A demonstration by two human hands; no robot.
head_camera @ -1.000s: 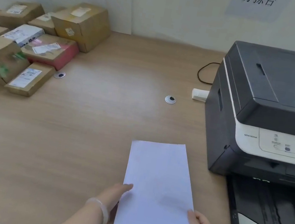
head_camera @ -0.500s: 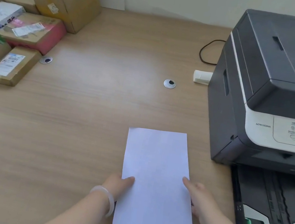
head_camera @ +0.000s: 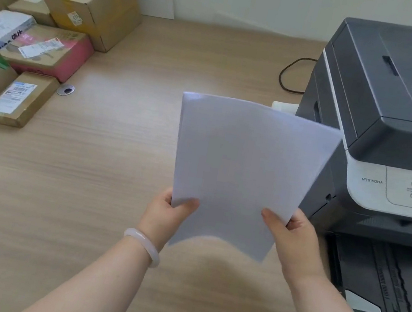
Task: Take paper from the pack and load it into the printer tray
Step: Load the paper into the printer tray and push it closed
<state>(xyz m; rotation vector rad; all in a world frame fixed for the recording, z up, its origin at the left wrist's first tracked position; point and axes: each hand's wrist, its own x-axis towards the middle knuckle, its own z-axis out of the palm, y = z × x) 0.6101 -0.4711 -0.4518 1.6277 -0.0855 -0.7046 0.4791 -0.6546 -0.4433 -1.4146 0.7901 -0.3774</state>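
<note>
A thin stack of white paper (head_camera: 243,167) is held up off the wooden table, tilted towards me and slightly bowed. My left hand (head_camera: 172,213) grips its lower left edge, thumb on top; a pale bangle sits on that wrist. My right hand (head_camera: 292,238) grips the lower right edge the same way. The dark grey printer (head_camera: 387,110) stands at the right. Its paper tray (head_camera: 380,280) is pulled out in front, dark inside, with no paper visible in it. No paper pack is in view.
Several cardboard parcels (head_camera: 38,46) are piled at the far left of the table (head_camera: 84,190). Behind the printer's left side lie a black cable (head_camera: 289,74) and a small white object (head_camera: 284,106). A round metal grommet (head_camera: 66,89) sits near the parcels.
The paper lay flat on the table with both hands at its edges; now both hands have gripped it and lifted it up, shifted slightly right towards the printer.
</note>
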